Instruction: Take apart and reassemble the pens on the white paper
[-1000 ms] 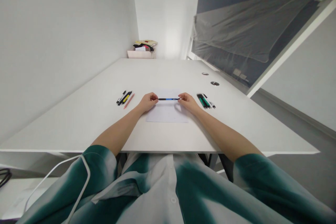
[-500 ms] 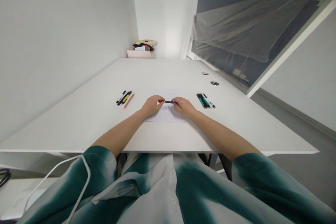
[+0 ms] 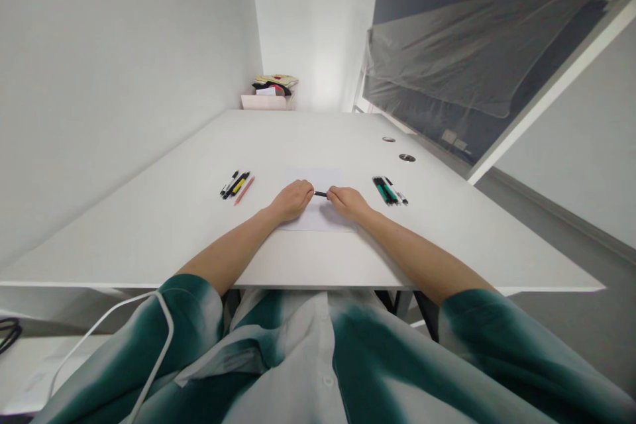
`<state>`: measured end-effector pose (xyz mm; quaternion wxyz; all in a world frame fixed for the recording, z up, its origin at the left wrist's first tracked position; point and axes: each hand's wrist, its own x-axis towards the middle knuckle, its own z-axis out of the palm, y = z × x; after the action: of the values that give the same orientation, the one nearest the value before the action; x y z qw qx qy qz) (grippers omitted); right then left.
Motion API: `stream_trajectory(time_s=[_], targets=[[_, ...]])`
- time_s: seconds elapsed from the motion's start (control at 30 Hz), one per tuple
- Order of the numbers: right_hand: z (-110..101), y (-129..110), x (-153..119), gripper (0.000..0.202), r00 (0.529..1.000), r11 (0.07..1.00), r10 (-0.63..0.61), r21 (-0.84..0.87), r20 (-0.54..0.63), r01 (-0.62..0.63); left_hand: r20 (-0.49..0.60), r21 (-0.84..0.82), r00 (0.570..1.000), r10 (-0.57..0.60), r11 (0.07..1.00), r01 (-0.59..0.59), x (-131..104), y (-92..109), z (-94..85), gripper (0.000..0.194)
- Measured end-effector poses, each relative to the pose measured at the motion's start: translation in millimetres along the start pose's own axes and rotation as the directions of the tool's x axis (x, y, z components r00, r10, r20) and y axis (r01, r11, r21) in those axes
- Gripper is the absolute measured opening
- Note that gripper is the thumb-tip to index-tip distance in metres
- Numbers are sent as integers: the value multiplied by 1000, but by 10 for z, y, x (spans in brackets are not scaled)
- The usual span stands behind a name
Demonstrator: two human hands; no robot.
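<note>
A dark pen (image 3: 320,194) lies level between my two hands, only its middle showing. My left hand (image 3: 294,200) is closed around its left end, fingers curled over it. On the other end, my right hand (image 3: 348,203) pinches it between thumb and fingers. Both hands are over a sheet of white paper (image 3: 318,222) on the white table (image 3: 308,258). The pen's two ends are hidden in my fingers.
To the left lie several pens (image 3: 234,185), one with a yellow part, beside a pinkish pencil (image 3: 244,191). Several green and black pens (image 3: 385,191) lie to the right. Farther off are two round table inserts (image 3: 407,158), a box of items (image 3: 263,102) and a plastic-covered dark panel (image 3: 447,46).
My left fingers have closed more tightly over the pen's left end. My right hand's grip has shifted, and the blue part seen at the right end is now covered.
</note>
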<state>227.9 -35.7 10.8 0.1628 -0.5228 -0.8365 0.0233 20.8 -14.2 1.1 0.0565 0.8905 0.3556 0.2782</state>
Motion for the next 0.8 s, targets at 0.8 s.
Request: stream_trajectory(time_s=[0.8], targets=[[-14,-34,-16,41,997,999,13,-53,81,-9,85,30,995,-61,998,59,17,34,34,28]])
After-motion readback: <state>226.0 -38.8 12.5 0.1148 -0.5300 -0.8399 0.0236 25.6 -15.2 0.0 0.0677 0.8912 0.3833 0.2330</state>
